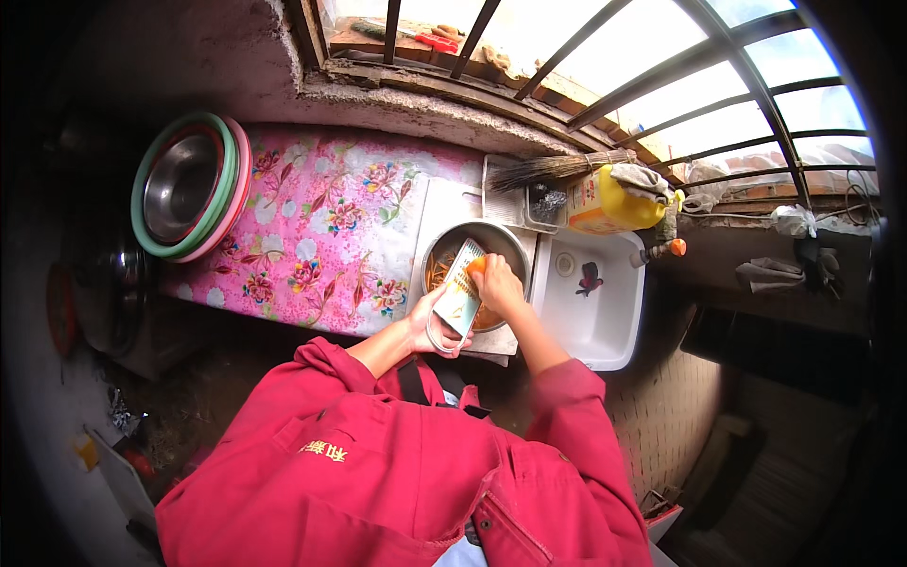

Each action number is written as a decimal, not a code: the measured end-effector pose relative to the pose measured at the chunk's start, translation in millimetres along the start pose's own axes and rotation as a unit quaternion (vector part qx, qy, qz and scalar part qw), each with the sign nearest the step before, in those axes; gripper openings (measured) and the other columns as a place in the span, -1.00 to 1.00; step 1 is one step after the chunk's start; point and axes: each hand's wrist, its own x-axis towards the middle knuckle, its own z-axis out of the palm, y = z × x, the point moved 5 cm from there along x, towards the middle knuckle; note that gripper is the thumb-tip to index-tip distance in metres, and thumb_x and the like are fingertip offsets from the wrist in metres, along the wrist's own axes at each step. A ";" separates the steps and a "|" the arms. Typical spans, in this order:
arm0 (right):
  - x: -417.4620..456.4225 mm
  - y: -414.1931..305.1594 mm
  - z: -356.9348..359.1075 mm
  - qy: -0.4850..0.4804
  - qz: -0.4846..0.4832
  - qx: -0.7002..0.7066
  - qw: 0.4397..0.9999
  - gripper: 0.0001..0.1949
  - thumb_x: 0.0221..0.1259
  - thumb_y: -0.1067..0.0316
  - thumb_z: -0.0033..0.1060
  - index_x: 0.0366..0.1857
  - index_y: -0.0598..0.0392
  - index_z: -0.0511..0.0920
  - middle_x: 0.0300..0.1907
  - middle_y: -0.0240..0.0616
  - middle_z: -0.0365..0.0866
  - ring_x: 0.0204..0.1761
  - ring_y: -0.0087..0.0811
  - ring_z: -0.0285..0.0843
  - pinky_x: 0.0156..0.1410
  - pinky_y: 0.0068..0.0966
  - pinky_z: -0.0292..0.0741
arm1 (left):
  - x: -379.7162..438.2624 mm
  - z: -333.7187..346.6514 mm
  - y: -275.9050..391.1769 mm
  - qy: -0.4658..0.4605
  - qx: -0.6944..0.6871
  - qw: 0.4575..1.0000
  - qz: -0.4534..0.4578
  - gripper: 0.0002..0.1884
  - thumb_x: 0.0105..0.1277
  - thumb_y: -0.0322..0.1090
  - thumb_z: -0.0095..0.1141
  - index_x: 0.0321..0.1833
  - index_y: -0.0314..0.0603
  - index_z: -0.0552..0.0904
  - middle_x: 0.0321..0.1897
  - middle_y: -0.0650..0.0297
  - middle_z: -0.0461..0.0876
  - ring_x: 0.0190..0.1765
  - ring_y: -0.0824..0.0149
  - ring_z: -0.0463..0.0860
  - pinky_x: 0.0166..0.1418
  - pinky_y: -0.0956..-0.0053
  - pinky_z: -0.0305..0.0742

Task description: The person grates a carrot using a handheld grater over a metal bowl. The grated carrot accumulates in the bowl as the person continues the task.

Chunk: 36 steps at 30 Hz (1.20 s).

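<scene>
My left hand [434, 327] holds the lower end of a flat metal grater [458, 298] with a looped handle. The grater slants over a round metal bowl [526, 259], its far end inside the rim. My right hand [498, 285] grips an orange piece of vegetable [477, 266], which looks like carrot, against the grater's face. Orange shreds [438, 271] lie in the bowl, to the left of the grater. The bowl's near side is partly hidden by my hands and the grater.
A white sink [592, 312] adjoins the bowl on the right. Behind stand a straw whisk brush [542, 172], a white plastic tray [503, 198] and a yellow jug [613, 205]. Stacked basins [230, 191] sit at the left on a pink floral tablecloth [333, 248]. A barred window [638, 64] is behind.
</scene>
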 end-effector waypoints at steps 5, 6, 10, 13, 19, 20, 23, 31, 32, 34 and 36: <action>-12.5 -11.9 -1.0 -0.088 -0.042 0.009 0.995 -0.57 0.31 0.08 0.19 -0.02 0.24 0.37 -0.04 0.07 0.52 0.02 0.07 0.56 0.06 -0.10 0.56 | 0.8 -4.6 3.0 0.007 0.001 1.000 0.023 -0.09 0.28 0.58 -0.26 0.34 -0.10 0.44 0.11 -0.25 0.49 0.02 -0.23 0.56 -0.07 -0.07 0.52; -27.1 -23.0 -4.4 -0.095 -0.101 0.011 0.990 -0.54 0.28 0.06 0.21 -0.01 0.26 0.38 -0.04 0.09 0.51 0.02 0.07 0.56 0.07 -0.10 0.55 | 3.4 -4.7 1.0 0.017 -0.009 0.999 0.031 -0.09 0.28 0.58 -0.26 0.34 -0.11 0.44 0.10 -0.25 0.50 0.02 -0.22 0.56 -0.08 -0.06 0.52; -17.1 3.0 6.2 -0.037 -0.069 0.000 0.997 -0.57 0.32 0.08 0.18 -0.01 0.25 0.38 -0.09 0.07 0.51 -0.03 0.08 0.58 -0.01 -0.09 0.57 | 7.6 -2.7 -3.6 0.025 0.016 0.999 0.027 -0.09 0.28 0.57 -0.25 0.35 -0.12 0.43 0.11 -0.26 0.49 0.00 -0.23 0.57 -0.11 -0.01 0.53; 11.5 22.5 6.2 -0.008 -0.004 -0.013 1.000 -0.59 0.36 0.08 0.15 -0.03 0.25 0.36 -0.11 0.06 0.52 -0.05 0.05 0.60 -0.06 -0.13 0.60 | 7.0 9.2 -4.1 0.037 0.027 0.997 0.070 -0.08 0.28 0.56 -0.23 0.37 -0.16 0.42 0.13 -0.30 0.47 0.02 -0.28 0.56 -0.07 -0.05 0.53; -37.2 -22.5 -10.3 -0.116 -0.165 0.038 0.979 -0.57 0.34 0.07 0.14 0.04 0.22 0.37 -0.03 0.11 0.50 0.05 0.09 0.55 0.08 -0.06 0.53 | 12.2 -1.3 -8.9 0.008 -0.030 0.996 0.084 -0.07 0.27 0.55 -0.19 0.37 -0.17 0.41 0.14 -0.32 0.46 0.06 -0.31 0.55 0.02 -0.08 0.53; -36.0 -19.6 -8.3 -0.101 -0.158 0.039 0.982 -0.58 0.34 0.07 0.14 0.03 0.22 0.37 -0.03 0.10 0.50 0.05 0.09 0.55 0.09 -0.06 0.53 | 13.3 -1.6 -9.9 0.014 -0.030 0.996 0.085 -0.08 0.27 0.55 -0.18 0.36 -0.17 0.42 0.12 -0.29 0.48 0.07 -0.29 0.55 0.02 -0.08 0.53; -6.1 13.0 4.5 -0.026 -0.051 0.006 0.998 -0.60 0.36 0.08 0.13 0.00 0.21 0.37 -0.05 0.08 0.52 0.05 0.08 0.56 0.07 -0.06 0.54 | 14.2 3.4 -13.7 -0.006 0.008 0.998 0.067 -0.09 0.28 0.54 -0.18 0.34 -0.19 0.44 0.08 -0.27 0.52 0.04 -0.27 0.57 0.03 -0.06 0.54; -49.2 -3.2 -2.0 -0.048 -0.183 0.067 0.980 -0.60 0.37 0.09 0.12 -0.02 0.25 0.38 -0.07 0.16 0.48 -0.02 0.15 0.55 0.03 -0.05 0.54 | 15.8 -1.1 -15.6 0.032 -0.005 0.994 0.104 -0.12 0.29 0.57 -0.28 0.33 -0.05 0.48 0.01 -0.20 0.58 -0.02 -0.22 0.61 -0.12 0.01 0.52; -47.2 -3.6 2.0 -0.043 -0.169 0.051 0.983 -0.61 0.37 0.09 0.12 -0.04 0.25 0.39 -0.08 0.14 0.49 -0.03 0.12 0.57 0.01 -0.08 0.56 | 16.4 -4.6 -16.0 0.024 -0.009 0.994 0.104 -0.12 0.28 0.57 -0.28 0.32 -0.06 0.48 0.01 -0.20 0.59 -0.02 -0.23 0.61 -0.12 0.00 0.52; -33.2 8.6 8.0 -0.013 -0.124 0.032 0.992 -0.63 0.36 0.10 0.13 -0.07 0.24 0.40 -0.09 0.11 0.51 -0.05 0.09 0.58 -0.01 -0.10 0.58 | 16.5 0.3 -19.1 0.041 -0.003 0.995 0.094 -0.11 0.29 0.57 -0.27 0.30 -0.12 0.51 0.02 -0.21 0.58 -0.03 -0.26 0.61 -0.13 -0.01 0.52; -7.4 21.2 9.9 0.010 -0.046 0.017 0.999 -0.64 0.37 0.09 0.14 -0.10 0.22 0.40 -0.09 0.11 0.52 -0.06 0.11 0.59 -0.04 -0.09 0.59 | 22.3 2.1 -19.5 0.022 0.007 0.994 0.104 -0.07 0.22 0.59 -0.19 0.28 -0.16 0.48 -0.02 -0.23 0.55 -0.07 -0.27 0.58 -0.12 -0.05 0.52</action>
